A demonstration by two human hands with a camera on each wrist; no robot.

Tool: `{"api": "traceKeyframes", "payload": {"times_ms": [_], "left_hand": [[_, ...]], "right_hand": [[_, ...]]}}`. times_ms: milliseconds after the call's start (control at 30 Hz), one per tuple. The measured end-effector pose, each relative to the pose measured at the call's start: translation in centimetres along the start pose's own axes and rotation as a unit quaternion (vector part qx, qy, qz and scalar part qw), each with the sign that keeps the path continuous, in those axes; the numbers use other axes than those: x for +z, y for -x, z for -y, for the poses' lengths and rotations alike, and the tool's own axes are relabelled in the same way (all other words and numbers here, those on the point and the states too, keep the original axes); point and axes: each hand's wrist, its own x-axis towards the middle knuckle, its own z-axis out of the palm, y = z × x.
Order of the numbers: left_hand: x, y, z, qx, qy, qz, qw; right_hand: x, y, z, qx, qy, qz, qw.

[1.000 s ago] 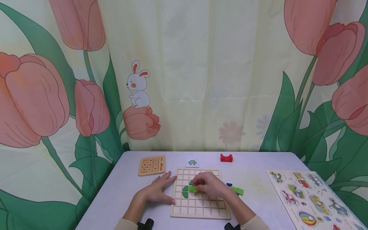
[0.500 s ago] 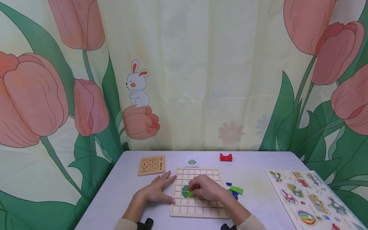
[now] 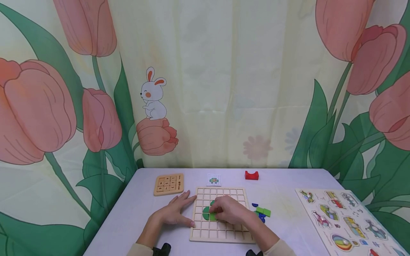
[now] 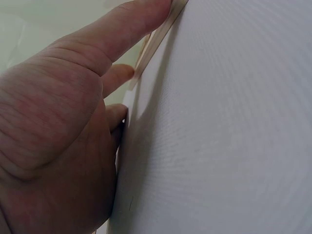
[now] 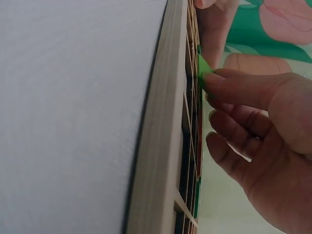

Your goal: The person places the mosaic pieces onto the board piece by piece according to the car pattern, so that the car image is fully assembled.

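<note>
A wooden grid board point(image 3: 221, 235) lies in the middle of the table. My left hand point(image 3: 176, 212) has its fingers spread along the board's left edge, thumb and fingertips touching it; the left wrist view shows the thumb against the wooden rim point(image 4: 157, 45). Over the grid, my right hand point(image 3: 231, 209) pinches a light green piece point(image 5: 204, 67) between thumb and forefinger. That piece stands tilted at the grid in the right wrist view. Dark green rounded pieces point(image 3: 206, 213) sit in cells just left of the fingers. The right hand hides the cells beneath it.
Light green blocks point(image 3: 263, 211) and blue pieces point(image 3: 262, 217) lie right of the board. Behind it are a small pattern card point(image 3: 214, 180) and a red notched block point(image 3: 252, 175). A wooden number puzzle point(image 3: 169, 184) lies back left, a picture sheet point(image 3: 339, 213) at right.
My right hand has shifted slightly left and nearer to me over the grid, and the light green piece now shows lower on the board. The left hand has stayed in place.
</note>
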Motion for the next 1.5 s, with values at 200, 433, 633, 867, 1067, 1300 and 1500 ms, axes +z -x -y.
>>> {"api": "traceKeyframes", "payload": {"times_ms": [200,433,633,867,1067,1300,1500], "left_hand": [[0.0,0.0,0.0,0.000,-0.001,0.000,1.0000],[0.0,0.0,-0.1,0.005,0.000,-0.003,1.0000],[0.1,0.0,-0.2,0.007,-0.001,-0.009,0.9999],[0.1,0.0,-0.3,0.007,0.000,-0.005,1.0000],[0.0,0.0,-0.1,0.011,-0.004,-0.008,0.9999],[0.0,0.0,-0.3,0.010,-0.001,-0.003,0.9999],[-0.1,0.1,-0.4,0.010,0.001,-0.003,0.9999]], "right_hand": [[-0.2,0.1,0.1,0.004,0.025,-0.009,0.9996],[-0.9,0.9,-0.3,-0.007,0.041,-0.041,0.9983],[-1.9,1.9,-1.3,-0.003,0.042,-0.061,0.9972],[-4.7,3.5,-3.1,0.041,0.019,-0.102,0.9938],[-6.6,4.7,-4.2,0.076,0.009,-0.145,0.9865],[-7.8,5.8,-5.1,0.108,-0.006,-0.139,0.9843],[-8.6,6.6,-6.0,0.129,-0.013,-0.085,0.9880]]}}
